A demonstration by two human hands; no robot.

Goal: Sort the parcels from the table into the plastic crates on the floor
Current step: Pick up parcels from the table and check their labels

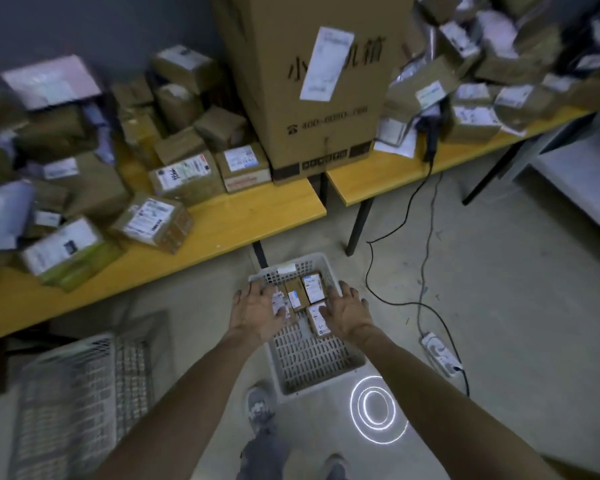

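A white plastic crate [312,362] stands on the floor in front of me, with several small cardboard parcels [300,292] lying at its far end. Both my arms reach down over it. My left hand [260,308] hovers with fingers spread over the crate's left side, above a labelled parcel. My right hand [345,313] is spread over the right side, its fingers above another labelled parcel [317,322]. Neither hand grips anything. Many brown parcels [153,220] lie piled on the yellow table [222,233] behind the crate.
A second white crate [84,393] sits on the floor at the left. A tall cardboard box [312,84] stands at the tables' junction. More parcels [471,98] cover the right table. A black cable [426,237] runs to a power strip [440,353]. My shoes [258,405] are below.
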